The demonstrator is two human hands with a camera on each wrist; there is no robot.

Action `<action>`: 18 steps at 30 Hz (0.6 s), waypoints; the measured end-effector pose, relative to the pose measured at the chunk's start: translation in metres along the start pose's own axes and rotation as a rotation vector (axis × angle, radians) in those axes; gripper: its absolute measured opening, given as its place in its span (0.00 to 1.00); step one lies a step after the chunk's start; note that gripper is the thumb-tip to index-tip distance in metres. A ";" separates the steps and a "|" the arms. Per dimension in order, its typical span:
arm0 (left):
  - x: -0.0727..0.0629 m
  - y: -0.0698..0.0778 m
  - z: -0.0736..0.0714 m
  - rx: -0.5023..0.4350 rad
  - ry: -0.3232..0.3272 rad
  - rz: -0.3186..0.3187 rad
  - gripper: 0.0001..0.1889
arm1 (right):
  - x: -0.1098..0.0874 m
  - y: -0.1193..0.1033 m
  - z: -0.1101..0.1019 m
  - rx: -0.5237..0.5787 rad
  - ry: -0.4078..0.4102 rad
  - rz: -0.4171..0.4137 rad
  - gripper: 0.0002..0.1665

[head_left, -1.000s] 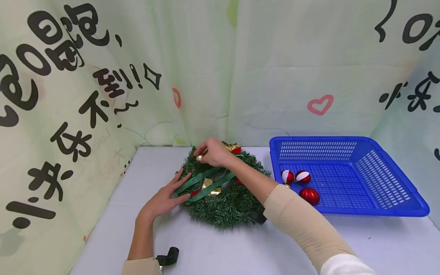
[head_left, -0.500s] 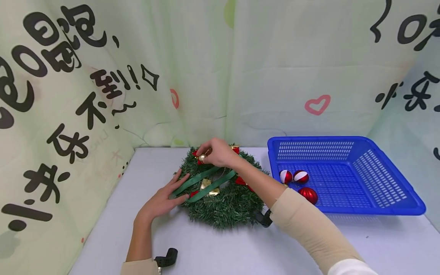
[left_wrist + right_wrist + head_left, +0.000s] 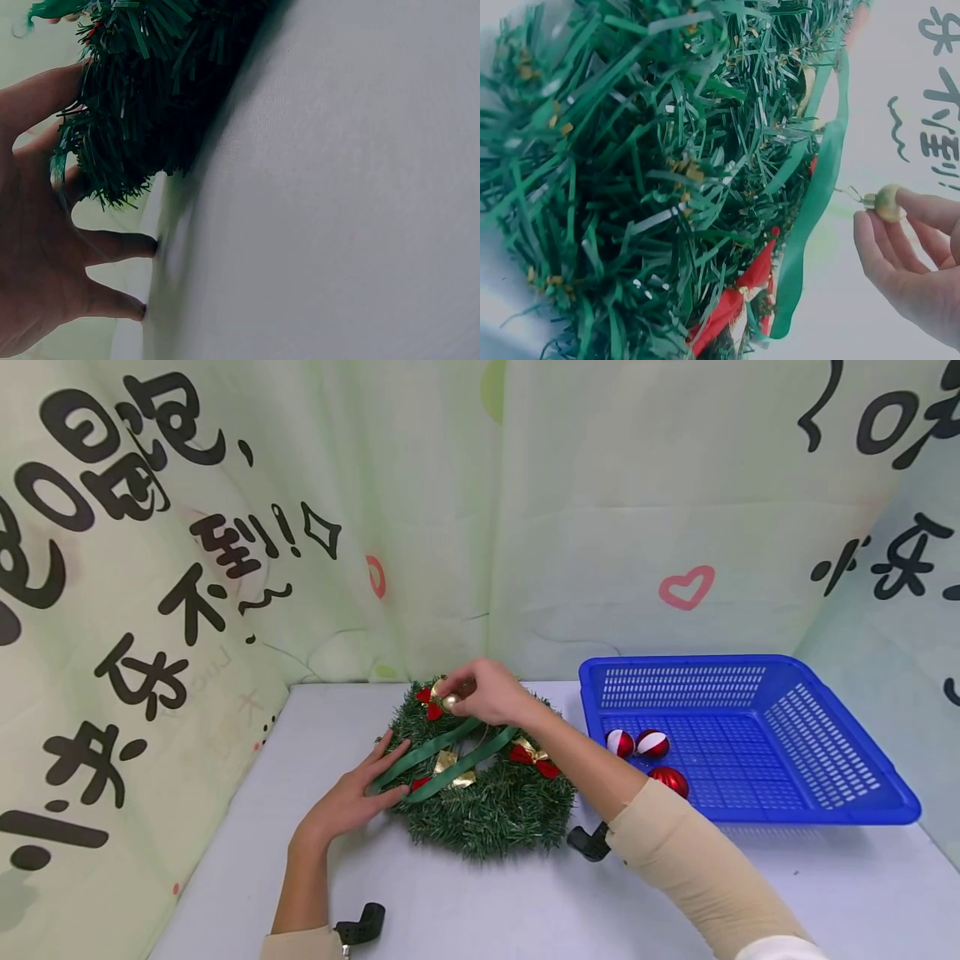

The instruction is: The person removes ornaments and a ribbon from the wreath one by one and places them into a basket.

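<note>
A green tinsel wreath (image 3: 480,822) lies on the table with a green ribbon (image 3: 431,750) looped across it. Several red and gold bows (image 3: 534,757) sit on its ring. My right hand (image 3: 491,695) pinches a small gold bauble (image 3: 889,203) between thumb and fingers, over the far part of the wreath. In the right wrist view its wire hook sticks out, apart from the branches. My left hand (image 3: 358,791) rests at the wreath's left side, fingers spread, thumb by the ribbon's lower end. The left wrist view has two of its fingertips (image 3: 144,244) against the table.
To the right stands a blue plastic basket (image 3: 825,814). In it are two red-and-white baubles (image 3: 652,743) and a shiny red bauble (image 3: 670,781). A printed curtain (image 3: 585,527) encloses the table (image 3: 480,910) at the back and sides. Black wrist devices (image 3: 588,842) are worn on both arms.
My right hand has shifted right along the wreath's far part, still pinching the gold bauble. The upper-left bow and the right bow have come into sight. My left hand stays put.
</note>
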State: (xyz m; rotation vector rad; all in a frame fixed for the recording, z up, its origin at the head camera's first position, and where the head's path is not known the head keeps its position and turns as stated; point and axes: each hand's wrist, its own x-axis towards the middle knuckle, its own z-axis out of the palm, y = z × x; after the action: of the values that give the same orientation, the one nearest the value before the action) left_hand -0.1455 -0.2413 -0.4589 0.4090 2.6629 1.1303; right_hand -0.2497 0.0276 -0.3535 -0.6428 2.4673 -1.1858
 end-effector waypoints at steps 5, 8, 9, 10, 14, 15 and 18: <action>0.000 -0.001 0.001 0.000 0.002 0.003 0.39 | -0.007 0.003 -0.005 -0.009 0.009 -0.039 0.16; 0.001 -0.002 0.001 -0.001 0.001 0.003 0.39 | -0.013 0.003 -0.008 -0.008 0.019 -0.071 0.15; 0.001 -0.002 0.001 -0.001 0.001 0.003 0.39 | -0.015 0.003 -0.009 -0.005 0.023 -0.079 0.15; 0.001 -0.001 0.001 -0.002 0.001 0.002 0.39 | -0.017 0.003 -0.010 0.001 0.027 -0.085 0.14; 0.001 -0.001 0.000 0.002 0.004 0.003 0.39 | -0.025 0.005 -0.013 0.021 0.048 -0.093 0.15; 0.001 -0.001 0.000 0.003 0.005 0.003 0.39 | -0.028 0.005 -0.014 0.023 0.054 -0.092 0.15; 0.001 -0.002 0.001 0.007 0.005 0.004 0.39 | -0.035 0.007 -0.018 0.030 0.069 -0.086 0.15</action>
State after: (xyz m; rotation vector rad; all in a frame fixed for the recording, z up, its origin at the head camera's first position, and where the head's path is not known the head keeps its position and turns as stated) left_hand -0.1464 -0.2417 -0.4604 0.4136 2.6718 1.1252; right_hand -0.2307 0.0616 -0.3447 -0.7177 2.4959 -1.2949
